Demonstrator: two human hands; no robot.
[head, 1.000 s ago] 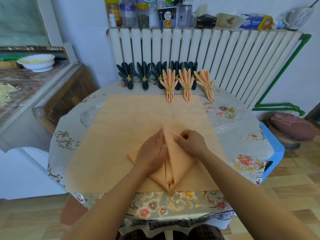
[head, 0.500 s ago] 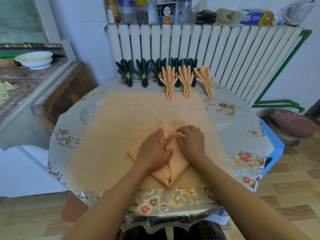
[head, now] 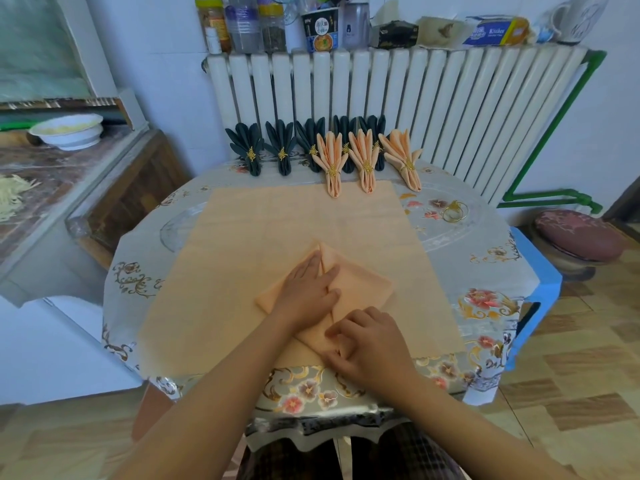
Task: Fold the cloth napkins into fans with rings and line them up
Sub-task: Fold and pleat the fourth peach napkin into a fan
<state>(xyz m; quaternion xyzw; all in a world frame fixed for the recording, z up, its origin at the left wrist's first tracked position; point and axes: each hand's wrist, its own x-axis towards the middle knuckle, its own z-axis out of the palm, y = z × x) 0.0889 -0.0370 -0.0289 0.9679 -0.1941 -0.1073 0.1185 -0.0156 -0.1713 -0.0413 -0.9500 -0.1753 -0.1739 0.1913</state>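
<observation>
A peach napkin (head: 363,284), folded into a diamond with a centre seam, lies on a larger flat peach cloth (head: 277,223) near the table's front edge. My left hand (head: 308,292) presses flat on the napkin's left half with straight fingers. Lower down, my right hand (head: 367,341) has its fingers curled at the napkin's near tip and pinches the fabric there. At the far edge stand several dark green fans (head: 282,147) and three peach fans (head: 365,157), each in a gold ring. A loose gold ring (head: 455,211) lies on the table at right.
The table has a floral plastic cover (head: 491,271). A white radiator (head: 415,109) rises behind the fans, with jars and boxes on top. A counter with a white bowl (head: 67,131) is at left. A cushioned stool (head: 578,237) stands at right.
My right hand slid from the napkin's upper right half down to its near tip and curled on the fabric. My left hand stayed flat on the left half.
</observation>
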